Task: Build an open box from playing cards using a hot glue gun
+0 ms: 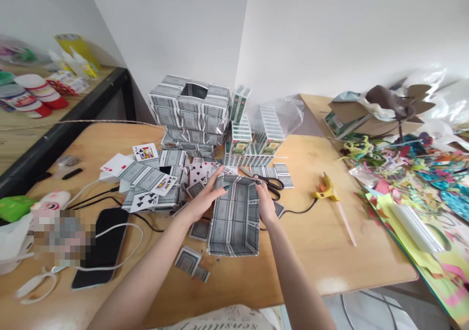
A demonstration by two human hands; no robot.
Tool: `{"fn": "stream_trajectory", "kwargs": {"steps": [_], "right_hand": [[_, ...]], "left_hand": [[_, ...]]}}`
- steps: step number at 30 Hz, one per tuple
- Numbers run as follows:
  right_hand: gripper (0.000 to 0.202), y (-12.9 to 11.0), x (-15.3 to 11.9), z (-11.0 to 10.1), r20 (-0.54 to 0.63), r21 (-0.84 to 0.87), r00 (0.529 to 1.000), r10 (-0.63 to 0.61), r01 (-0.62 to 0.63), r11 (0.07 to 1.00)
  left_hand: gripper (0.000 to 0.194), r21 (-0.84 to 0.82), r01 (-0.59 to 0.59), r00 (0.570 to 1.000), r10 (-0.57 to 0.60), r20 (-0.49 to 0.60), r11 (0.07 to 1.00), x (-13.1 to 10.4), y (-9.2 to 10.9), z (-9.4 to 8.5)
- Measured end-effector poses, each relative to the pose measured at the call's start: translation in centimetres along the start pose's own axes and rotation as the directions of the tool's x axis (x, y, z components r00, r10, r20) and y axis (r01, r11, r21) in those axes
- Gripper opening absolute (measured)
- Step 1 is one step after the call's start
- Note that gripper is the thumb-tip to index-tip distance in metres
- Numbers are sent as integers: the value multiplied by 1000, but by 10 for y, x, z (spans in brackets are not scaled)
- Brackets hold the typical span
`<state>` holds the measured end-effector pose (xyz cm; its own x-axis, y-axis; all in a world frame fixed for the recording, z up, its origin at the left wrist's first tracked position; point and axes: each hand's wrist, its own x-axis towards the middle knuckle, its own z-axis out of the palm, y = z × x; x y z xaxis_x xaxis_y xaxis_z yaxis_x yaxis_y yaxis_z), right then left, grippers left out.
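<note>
We hold the open playing-card box [234, 217] left of the yellow glue gun [327, 189], our left grip [202, 202] and right grip [266, 203] clamped on its opposite side walls. It looks light and fairly stiff, though thin card could buckle; we should pinch gently near the corners.

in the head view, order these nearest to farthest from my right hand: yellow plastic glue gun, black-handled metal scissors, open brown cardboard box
1. Black-handled metal scissors, just beyond your right hand.
2. Yellow plastic glue gun, out to the right.
3. Open brown cardboard box, at the back right.
</note>
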<state>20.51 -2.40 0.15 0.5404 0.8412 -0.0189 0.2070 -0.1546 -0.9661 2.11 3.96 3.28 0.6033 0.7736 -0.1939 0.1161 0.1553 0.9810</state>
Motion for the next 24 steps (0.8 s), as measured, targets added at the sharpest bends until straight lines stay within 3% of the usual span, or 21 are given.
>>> {"fn": "stream_trajectory", "kwargs": {"steps": [2,5,9,12,13,15,17,18,21,24], "right_hand": [[40,-7,0,-1,11,-115,999,-42,43,992],[38,-32,-6,-3,-77,-272,980,-185,158,949],[27,-76,-25,-7,-1,-422,969,-247,224,878],[25,-98,-35,-9,-101,-451,939,-329,251,857],[25,-102,-37,-8,-85,-430,948,-308,244,869],[26,-105,-37,-6,94,-340,981,-171,194,920],[29,-103,-35,-2,299,-236,954,-20,94,967],[28,-103,-34,0,346,-191,938,16,54,980],[21,-102,-32,2,345,-32,938,21,-10,999],[19,-102,-32,-3,387,147,922,32,-96,984]], "left_hand": [[61,72,-17,999,20,-38,997,-1,-6,4],[60,165,-64,994,78,-82,984,-4,-8,9],[61,317,-124,982,162,-95,940,-12,7,15],[61,400,-135,975,193,-108,907,-16,19,21],[61,418,-130,974,196,-118,899,-17,22,24],[64,448,-134,970,211,-125,884,-17,26,31],[68,484,-169,964,247,-102,859,-18,31,37],[71,508,-189,959,269,-87,841,-18,34,40],[81,578,-210,950,304,-69,789,-23,47,40],[94,570,-230,954,298,-28,789,-30,60,28]]}}
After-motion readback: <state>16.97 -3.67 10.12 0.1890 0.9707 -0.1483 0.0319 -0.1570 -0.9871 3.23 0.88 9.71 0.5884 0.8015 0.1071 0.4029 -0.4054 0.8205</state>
